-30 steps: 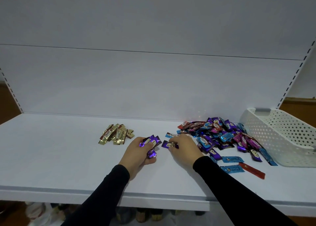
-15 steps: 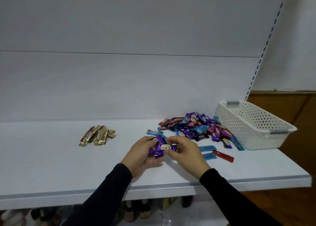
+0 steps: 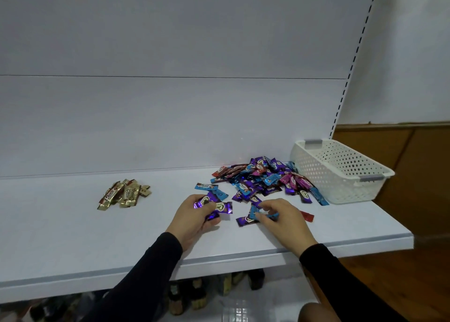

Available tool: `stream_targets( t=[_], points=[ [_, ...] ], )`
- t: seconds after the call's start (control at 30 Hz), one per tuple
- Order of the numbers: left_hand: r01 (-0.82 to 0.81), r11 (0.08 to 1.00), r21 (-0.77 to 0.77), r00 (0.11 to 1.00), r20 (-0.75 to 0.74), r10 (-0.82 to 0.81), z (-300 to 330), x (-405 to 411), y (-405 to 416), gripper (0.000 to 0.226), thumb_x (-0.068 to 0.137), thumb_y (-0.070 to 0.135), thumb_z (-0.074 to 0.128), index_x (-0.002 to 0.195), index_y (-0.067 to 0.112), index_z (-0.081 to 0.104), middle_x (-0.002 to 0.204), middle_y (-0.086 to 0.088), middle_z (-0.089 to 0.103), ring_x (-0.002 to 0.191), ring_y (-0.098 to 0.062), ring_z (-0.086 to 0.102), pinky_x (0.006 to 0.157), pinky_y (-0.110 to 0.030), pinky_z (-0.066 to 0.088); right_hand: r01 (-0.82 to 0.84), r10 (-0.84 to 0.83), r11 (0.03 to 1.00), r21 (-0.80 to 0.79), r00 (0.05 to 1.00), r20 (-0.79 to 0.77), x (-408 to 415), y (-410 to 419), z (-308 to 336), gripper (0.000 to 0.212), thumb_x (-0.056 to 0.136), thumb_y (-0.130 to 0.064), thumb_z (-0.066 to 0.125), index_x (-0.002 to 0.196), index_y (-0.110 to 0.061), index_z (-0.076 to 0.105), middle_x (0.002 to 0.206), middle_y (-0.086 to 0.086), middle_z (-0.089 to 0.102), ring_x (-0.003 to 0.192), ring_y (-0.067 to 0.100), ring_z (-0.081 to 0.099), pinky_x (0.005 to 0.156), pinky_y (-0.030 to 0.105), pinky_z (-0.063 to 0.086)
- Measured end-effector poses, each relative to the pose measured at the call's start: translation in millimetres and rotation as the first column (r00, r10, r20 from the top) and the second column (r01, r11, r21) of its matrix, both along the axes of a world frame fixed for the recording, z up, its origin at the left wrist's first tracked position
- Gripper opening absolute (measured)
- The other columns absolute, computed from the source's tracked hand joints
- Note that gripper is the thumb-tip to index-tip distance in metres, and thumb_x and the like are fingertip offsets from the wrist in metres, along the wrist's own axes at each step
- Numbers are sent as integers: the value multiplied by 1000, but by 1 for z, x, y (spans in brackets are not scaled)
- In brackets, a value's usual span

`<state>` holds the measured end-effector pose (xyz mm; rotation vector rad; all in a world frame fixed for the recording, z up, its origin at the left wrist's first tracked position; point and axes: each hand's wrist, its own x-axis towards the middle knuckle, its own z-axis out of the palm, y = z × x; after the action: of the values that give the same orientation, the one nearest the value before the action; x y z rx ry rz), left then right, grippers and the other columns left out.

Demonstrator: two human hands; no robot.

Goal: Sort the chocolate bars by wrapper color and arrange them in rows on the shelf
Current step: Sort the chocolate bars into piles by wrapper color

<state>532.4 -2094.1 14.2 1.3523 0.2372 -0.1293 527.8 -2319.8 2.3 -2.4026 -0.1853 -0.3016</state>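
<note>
Chocolate bars in a mixed pile (image 3: 265,178) lie at the right rear of the shelf (image 3: 73,236), touching the white basket (image 3: 341,170) that stands at the shelf's right end. Gold bars (image 3: 123,193) form a separate group to the left, well apart. Bare shelf surface lies between the two groups and along the front edge.

Since half a second ago, your hands have separated: the right hand (image 3: 282,218) has left the bundle and moved toward the loose bars. Your left hand (image 3: 194,218) has its fingers curled around a bundle of purple bars (image 3: 214,206). Your right-hand fingers (image 3: 264,216) are bent, pinching a blue bar (image 3: 255,211) beside a purple bar (image 3: 244,220) on the shelf; a red bar (image 3: 307,216) lies just behind.
</note>
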Motion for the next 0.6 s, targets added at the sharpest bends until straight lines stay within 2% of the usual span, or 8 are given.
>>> stream_targets(
  t=[0.13,0.23,0.37,0.43,0.5,0.6],
  points=[
    [-40,999,-6,999,-10,40,-3,2,2,19,97,10,64,115,13,58,106,-16,71,69,-17,74,60,-28,59,-94,95,977,-193,995,0,6,3,-3,34,92,-37,63,123,-24,66,121,-6,59,115,12,51,100,25,38],
    [-49,999,3,999,-17,49,-5,2,4,23,96,11,65,118,12,57,108,-17,70,76,-21,74,65,-30,60,-226,221,906,-358,974,-56,12,10,1,37,96,-42,54,130,-30,61,134,-10,54,128,12,41,108,32,31],
    [-49,999,4,999,-18,49,-4,1,9,24,96,10,64,119,12,57,113,-18,68,85,-25,71,67,-32,61,-380,332,768,-515,924,-188,23,15,16,32,99,-40,48,126,-33,62,126,-12,57,121,12,41,101,37,34],
    [-58,998,7,998,-10,58,-5,2,14,25,96,10,64,120,11,57,115,-18,68,86,-25,71,66,-31,60,-407,337,752,-519,914,-228,29,22,27,28,98,-36,50,121,-32,65,120,-9,62,116,14,47,101,37,36],
    [-75,997,5,997,-12,75,-5,2,19,28,96,10,65,123,11,56,117,-19,66,87,-26,70,67,-33,61,-412,332,769,-489,911,-246,33,32,31,32,96,-34,55,126,-29,62,122,-6,62,116,15,51,103,36,38],
    [-86,996,-19,996,-14,85,-7,-1,28,27,96,10,65,122,10,57,116,-20,67,83,-25,71,71,-35,61,-368,316,868,-334,927,-199,37,46,31,40,92,-32,62,132,-24,60,118,-2,62,107,14,56,95,31,47]
  ],
)
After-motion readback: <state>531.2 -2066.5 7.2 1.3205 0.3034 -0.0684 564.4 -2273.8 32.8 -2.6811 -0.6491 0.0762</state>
